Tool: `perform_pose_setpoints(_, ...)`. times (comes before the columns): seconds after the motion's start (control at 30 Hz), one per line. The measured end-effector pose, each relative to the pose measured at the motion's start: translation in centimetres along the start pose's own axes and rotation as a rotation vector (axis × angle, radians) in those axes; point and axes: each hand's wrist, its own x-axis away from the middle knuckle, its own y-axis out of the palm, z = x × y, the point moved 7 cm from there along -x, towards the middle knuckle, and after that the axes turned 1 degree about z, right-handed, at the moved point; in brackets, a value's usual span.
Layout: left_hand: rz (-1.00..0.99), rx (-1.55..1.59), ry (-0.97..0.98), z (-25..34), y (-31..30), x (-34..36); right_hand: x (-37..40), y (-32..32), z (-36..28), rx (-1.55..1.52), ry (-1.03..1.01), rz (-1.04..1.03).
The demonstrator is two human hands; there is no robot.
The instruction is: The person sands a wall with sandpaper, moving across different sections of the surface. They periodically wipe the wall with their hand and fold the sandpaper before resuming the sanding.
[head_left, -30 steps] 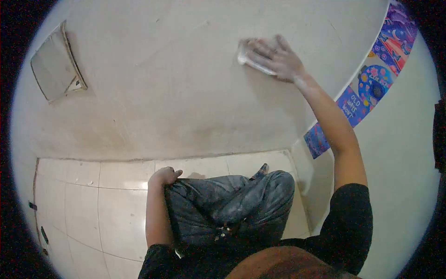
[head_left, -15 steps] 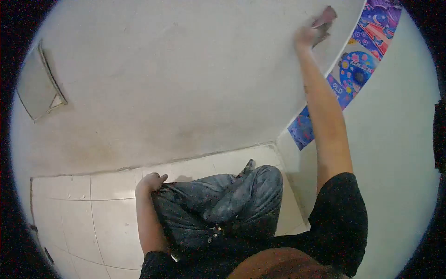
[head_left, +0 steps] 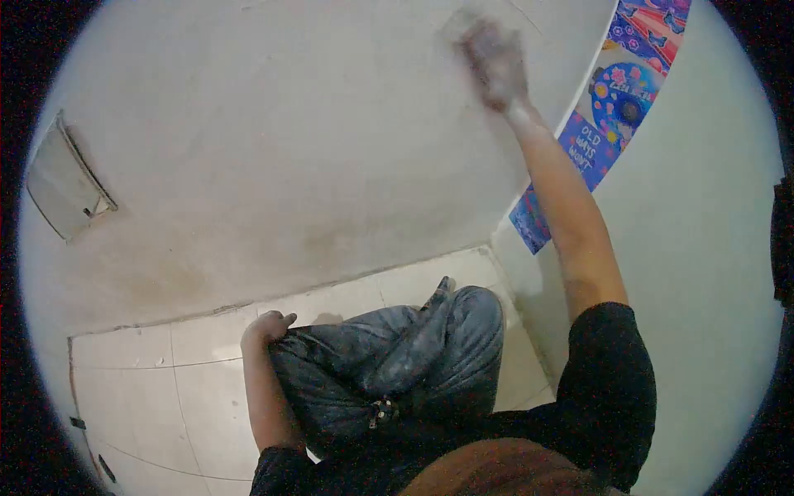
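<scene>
High on the pale wall (head_left: 273, 157), my right hand (head_left: 494, 70) is smeared by motion. A thin reddish-brown piece (head_left: 473, 41) shows blurred at its fingers, against the wall surface. My left hand (head_left: 269, 325) rests beside my bent knee in grey trousers, its fingers curled in and the thumb pointing out, with nothing visible in it.
Colourful posters (head_left: 624, 99) run along the side wall (head_left: 695, 198) by the corner, next to my right arm. A grey panel (head_left: 66, 178) is on the wall at far left. Pale floor tiles (head_left: 211, 393) lie at lower left.
My right hand has moved left and slightly down across the wall, with the reddish-brown piece. The view has shifted a little. My left hand has stayed by the knee.
</scene>
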Motion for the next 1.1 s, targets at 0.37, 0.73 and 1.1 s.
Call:
perform_pose_setpoints(0.37, 0.004, 0.018, -0.026, 0.9, -1.3, 1.2, 7.6, 3.7, 9.0, -0.379, 0.953, 0.325)
perform_pose_setpoints(0.73, -0.019, -0.026, -0.005, -1.7, 1.2, -3.2, 14.9, 9.7, -1.6, -0.383, 1.129, 0.327)
perform_pose_setpoints(1.1, -0.039, -0.006, -0.040, -0.1, 0.3, -1.5, 21.0, 7.9, -8.5, -0.188, 1.309, 0.207)
